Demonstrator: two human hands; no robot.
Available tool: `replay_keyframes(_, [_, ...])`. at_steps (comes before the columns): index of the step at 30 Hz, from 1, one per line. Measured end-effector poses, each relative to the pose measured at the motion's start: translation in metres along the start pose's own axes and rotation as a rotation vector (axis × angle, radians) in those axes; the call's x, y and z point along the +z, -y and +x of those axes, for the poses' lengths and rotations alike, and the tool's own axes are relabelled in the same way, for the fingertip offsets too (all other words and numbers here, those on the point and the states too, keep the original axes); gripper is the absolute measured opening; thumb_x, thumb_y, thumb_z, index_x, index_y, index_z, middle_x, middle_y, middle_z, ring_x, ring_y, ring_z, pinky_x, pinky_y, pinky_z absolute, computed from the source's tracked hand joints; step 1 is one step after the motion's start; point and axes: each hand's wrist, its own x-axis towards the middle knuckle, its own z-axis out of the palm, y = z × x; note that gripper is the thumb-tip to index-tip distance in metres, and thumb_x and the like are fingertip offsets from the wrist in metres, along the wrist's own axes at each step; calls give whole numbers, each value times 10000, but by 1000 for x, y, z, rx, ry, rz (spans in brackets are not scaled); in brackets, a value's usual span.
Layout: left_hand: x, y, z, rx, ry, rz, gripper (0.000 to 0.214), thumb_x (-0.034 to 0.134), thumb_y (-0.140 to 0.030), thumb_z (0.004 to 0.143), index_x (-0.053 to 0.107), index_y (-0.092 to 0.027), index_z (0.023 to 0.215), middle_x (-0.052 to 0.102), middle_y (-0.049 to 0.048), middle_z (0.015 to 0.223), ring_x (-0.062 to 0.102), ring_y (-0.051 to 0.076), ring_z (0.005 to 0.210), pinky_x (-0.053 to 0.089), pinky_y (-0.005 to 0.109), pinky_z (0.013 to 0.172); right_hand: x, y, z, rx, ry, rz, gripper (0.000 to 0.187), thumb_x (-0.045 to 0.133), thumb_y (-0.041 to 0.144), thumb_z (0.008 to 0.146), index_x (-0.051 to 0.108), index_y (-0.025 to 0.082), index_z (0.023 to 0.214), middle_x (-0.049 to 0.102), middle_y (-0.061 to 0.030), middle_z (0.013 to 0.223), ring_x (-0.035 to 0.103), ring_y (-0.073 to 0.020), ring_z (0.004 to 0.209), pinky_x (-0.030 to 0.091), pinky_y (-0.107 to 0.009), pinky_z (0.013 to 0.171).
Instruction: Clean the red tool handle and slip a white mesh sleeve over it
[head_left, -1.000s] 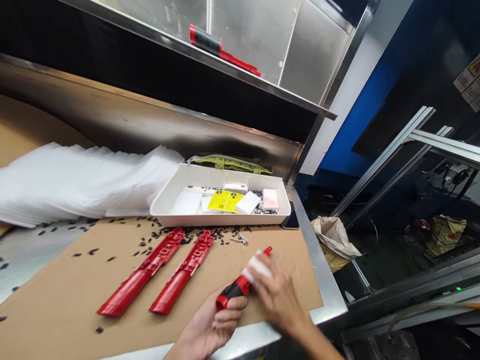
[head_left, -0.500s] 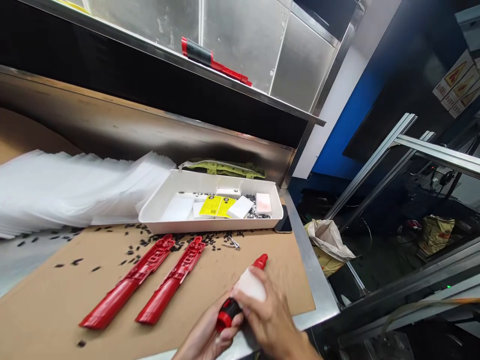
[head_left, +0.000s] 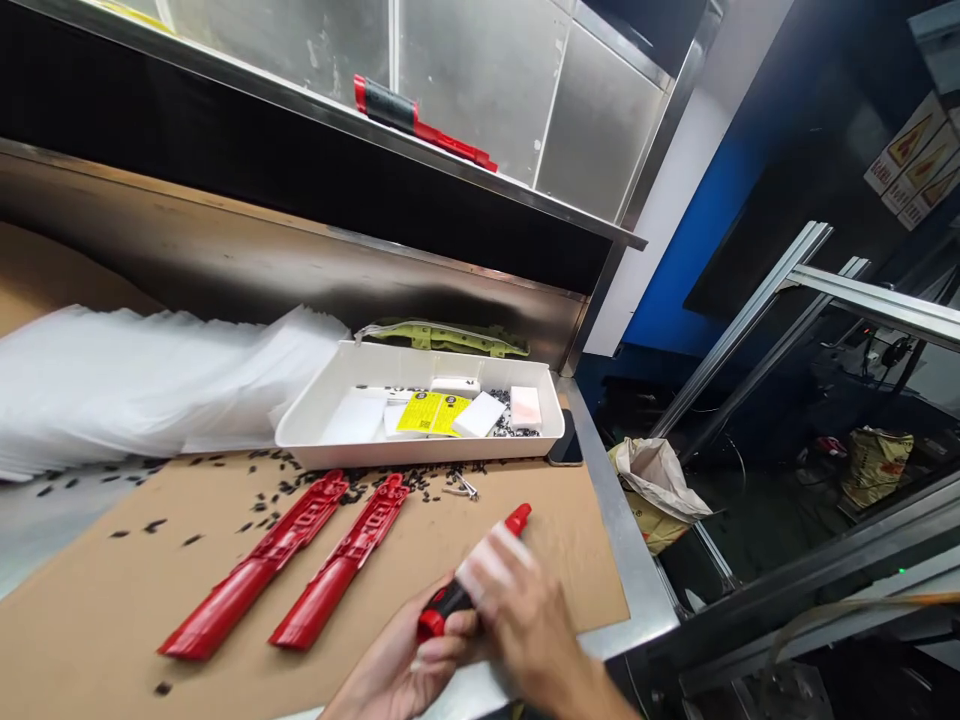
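Note:
My left hand (head_left: 405, 665) grips the black-and-red handle end of a red tool (head_left: 517, 519) at the near edge of the bench. My right hand (head_left: 525, 625) presses a white pad (head_left: 480, 570) against the tool's shaft, and its fingers are blurred. Two long red plastic shells (head_left: 255, 565) (head_left: 341, 565) lie side by side on the brown cardboard (head_left: 135, 590) to the left of my hands.
A white tray (head_left: 330, 405) with white blocks, a yellow label and small black bits stands behind. Black bits (head_left: 262, 490) are scattered in front of it. A stack of white sheets (head_left: 135, 375) lies left. A phone (head_left: 566, 450) lies beside the tray. Another red tool (head_left: 420, 120) lies on the shelf.
My right hand with the white pad has slid back and forth along the tool's shaft. Both hands and the tool have shifted slightly left and nearer to me.

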Motion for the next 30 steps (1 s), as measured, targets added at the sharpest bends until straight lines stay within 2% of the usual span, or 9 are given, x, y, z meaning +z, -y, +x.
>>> replay_keyframes(2, [1,-3,-3,-25,21,-75,273,289,-144,985,365,-200,730,297,-95,576,301,-3,275,221,58,276,0,0,3,-33,35,-5,459,383,238,1003,440,316,1452,399,-21,1543,365,-200,1428,416,-385,1118])
replay_keyframes(5, [2,-7,-6,-64,35,-166,306,286,-108,976,272,-250,705,263,-117,547,321,6,261,252,58,277,-2,-3,7,179,18,-93,430,362,243,1011,492,290,1418,433,-39,1520,436,-239,1385,455,-436,1081])
replay_keyframes(6, [2,-8,-7,-74,33,-189,319,276,-101,975,243,-265,702,238,-126,533,326,14,255,257,60,274,-3,-2,7,177,19,-104,434,354,249,1014,479,285,1428,435,-37,1518,419,-242,1397,453,-444,1081])
replay_keyframes(10, [0,-9,-6,-87,36,-251,337,257,-101,981,216,-283,700,238,-130,511,332,27,239,254,72,257,-2,1,9,-51,62,-66,458,396,246,1001,435,308,1452,411,-3,1535,354,-198,1434,447,-384,1092])
replay_keyframes(14, [-5,-11,-4,-105,68,-281,335,274,-82,978,252,-276,706,275,-123,506,353,35,243,277,84,263,-2,-2,13,146,25,-141,419,414,212,994,525,306,1387,470,-26,1496,457,-227,1369,487,-407,1047])
replay_keyframes(18, [-9,-13,-1,-134,83,-302,326,284,-71,971,254,-272,716,290,-116,527,359,32,250,274,78,262,-3,-6,9,-88,63,-101,484,440,206,976,443,310,1448,420,-32,1531,366,-216,1428,458,-398,1078])
replay_keyframes(22, [-11,-14,2,-158,86,-318,333,326,-63,958,251,-275,713,238,-135,500,343,42,239,268,88,254,-6,-10,10,90,46,-164,429,413,199,992,519,307,1394,474,-42,1493,458,-241,1369,479,-432,1053])
replay_keyframes(27, [-11,-15,2,-161,99,-336,350,340,-18,928,245,-273,709,278,-117,526,350,26,255,270,76,264,-3,-6,10,-104,88,-105,467,456,231,980,458,317,1439,428,-40,1524,429,-212,1389,475,-381,1063])
replay_keyframes(30, [-12,-16,4,-162,100,-328,356,371,0,907,249,-271,710,260,-122,524,346,30,256,264,82,257,-7,-11,12,67,66,-170,432,434,197,989,517,323,1393,465,-27,1501,456,-221,1370,471,-407,1067])
